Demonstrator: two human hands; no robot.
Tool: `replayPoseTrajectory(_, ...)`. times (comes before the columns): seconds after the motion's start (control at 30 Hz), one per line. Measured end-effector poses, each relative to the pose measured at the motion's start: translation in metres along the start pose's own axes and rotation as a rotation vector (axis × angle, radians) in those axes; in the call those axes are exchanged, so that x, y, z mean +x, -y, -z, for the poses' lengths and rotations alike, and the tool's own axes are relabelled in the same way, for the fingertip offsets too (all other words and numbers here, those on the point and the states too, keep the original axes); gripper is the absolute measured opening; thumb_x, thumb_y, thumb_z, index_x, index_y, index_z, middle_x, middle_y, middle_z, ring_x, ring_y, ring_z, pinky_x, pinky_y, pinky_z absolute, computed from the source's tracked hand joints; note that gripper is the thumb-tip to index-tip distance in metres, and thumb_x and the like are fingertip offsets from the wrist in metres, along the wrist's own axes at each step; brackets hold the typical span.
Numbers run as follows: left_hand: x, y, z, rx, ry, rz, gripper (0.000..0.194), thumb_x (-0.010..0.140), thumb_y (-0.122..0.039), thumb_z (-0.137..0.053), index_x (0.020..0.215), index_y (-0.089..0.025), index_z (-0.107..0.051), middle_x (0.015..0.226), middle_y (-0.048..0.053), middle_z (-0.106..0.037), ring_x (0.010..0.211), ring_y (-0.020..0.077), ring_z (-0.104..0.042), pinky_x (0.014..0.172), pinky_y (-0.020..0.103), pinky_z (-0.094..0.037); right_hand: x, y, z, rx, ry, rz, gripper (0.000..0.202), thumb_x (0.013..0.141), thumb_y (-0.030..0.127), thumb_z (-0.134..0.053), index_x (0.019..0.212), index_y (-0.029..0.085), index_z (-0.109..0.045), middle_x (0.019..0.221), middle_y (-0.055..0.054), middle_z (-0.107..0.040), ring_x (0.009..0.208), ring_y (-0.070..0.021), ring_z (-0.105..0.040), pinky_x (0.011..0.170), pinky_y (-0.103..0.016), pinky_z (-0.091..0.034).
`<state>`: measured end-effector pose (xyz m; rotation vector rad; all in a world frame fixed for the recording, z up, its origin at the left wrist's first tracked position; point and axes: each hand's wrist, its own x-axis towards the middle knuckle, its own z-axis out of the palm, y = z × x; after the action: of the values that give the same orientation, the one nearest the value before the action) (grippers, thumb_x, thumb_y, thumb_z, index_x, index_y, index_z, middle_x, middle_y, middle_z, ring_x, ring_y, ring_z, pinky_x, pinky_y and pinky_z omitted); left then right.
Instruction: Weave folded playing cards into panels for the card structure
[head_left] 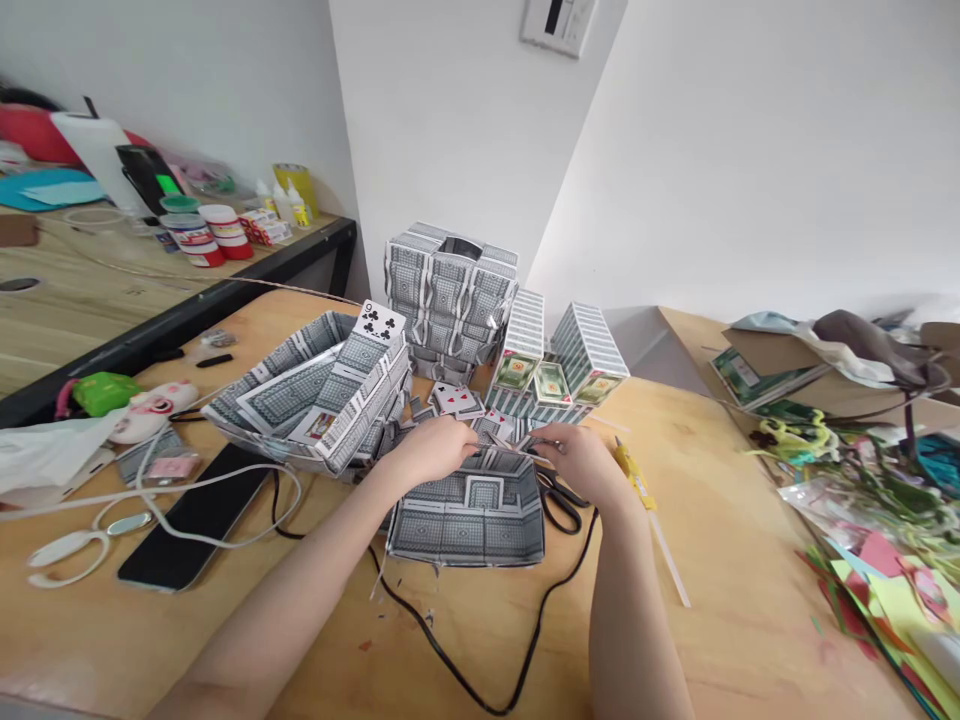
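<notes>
In the middle of the table, my left hand (439, 447) is closed in a pinch at the far edge of an open box made of grey-backed playing cards (469, 535). Opposite it, my right hand (581, 458) is also pinched. A thin pale edge, apparently a playing card (510, 446), spans between the fingertips; its shape is mostly hidden. Loose playing cards (457, 400) lie just beyond the hands. Black-handled scissors (561, 500) rest beside the box under my right hand. A yellow glue gun (634, 475) with a glue stick lies to the right.
A larger card-built tray (225, 405) holding cards stands at left. Behind are a tall card structure (450, 290) and several card packs (596, 350). A black cable (480, 700) loops across the front. A phone (191, 525) and white cord lie left; coloured scraps (892, 590) crowd the right.
</notes>
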<state>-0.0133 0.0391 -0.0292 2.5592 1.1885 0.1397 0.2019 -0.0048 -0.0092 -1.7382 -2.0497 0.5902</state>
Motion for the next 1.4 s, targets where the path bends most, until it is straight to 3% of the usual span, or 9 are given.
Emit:
replayPoseTrajectory(0.27, 0.000, 0.001, -0.001, 0.016, -0.011, -0.010, 0.028, 0.083, -0.030, -0.043, 0.067, -0.018, -0.063, 0.064, 0.006, -0.063, 0.062, 0.0181, -0.058, 0.051, 0.024, -0.035, -0.001, -0.012, 0.005, 0.021, -0.017, -0.080, 0.024, 0.074, 0.018, -0.050, 0.090, 0.022, -0.068, 0.091, -0.003, -0.069, 0.084, -0.0199, -0.062, 0.076, -0.030, -0.044)
replayPoseTrajectory(0.57, 0.001, 0.001, -0.003, 0.015, -0.005, 0.009, 0.027, 0.082, -0.031, -0.044, 0.071, -0.019, -0.065, 0.068, 0.007, -0.065, 0.067, 0.0202, -0.060, 0.055, 0.026, -0.038, 0.005, 0.018, -0.007, -0.172, 0.073, 0.061, 0.026, 0.079, 0.015, -0.044, 0.090, 0.024, -0.067, 0.093, -0.003, -0.067, 0.090, -0.0189, -0.059, 0.078, -0.026, -0.040)
replayPoseTrajectory(1.17, 0.002, 0.001, -0.005, 0.044, 0.011, 0.011, 0.029, 0.082, -0.035, -0.042, 0.076, -0.022, -0.067, 0.071, 0.006, -0.066, 0.069, 0.0205, -0.060, 0.055, 0.025, -0.039, 0.008, 0.024, -0.015, -0.285, 0.115, 0.140, 0.021, 0.079, 0.015, -0.046, 0.087, 0.023, -0.064, 0.088, -0.003, -0.067, 0.085, -0.0177, -0.060, 0.072, -0.023, -0.037)
replayPoseTrajectory(1.4, 0.003, 0.002, -0.006, 0.070, 0.008, 0.007, 0.028, 0.082, -0.035, -0.041, 0.076, -0.022, -0.066, 0.069, 0.007, -0.065, 0.067, 0.0219, -0.060, 0.053, 0.026, -0.037, 0.007, 0.028, -0.020, -0.345, 0.110, 0.055, 0.025, 0.080, 0.018, -0.045, 0.101, 0.023, -0.057, 0.084, -0.004, -0.067, 0.078, -0.0190, -0.061, 0.065, -0.024, -0.036)
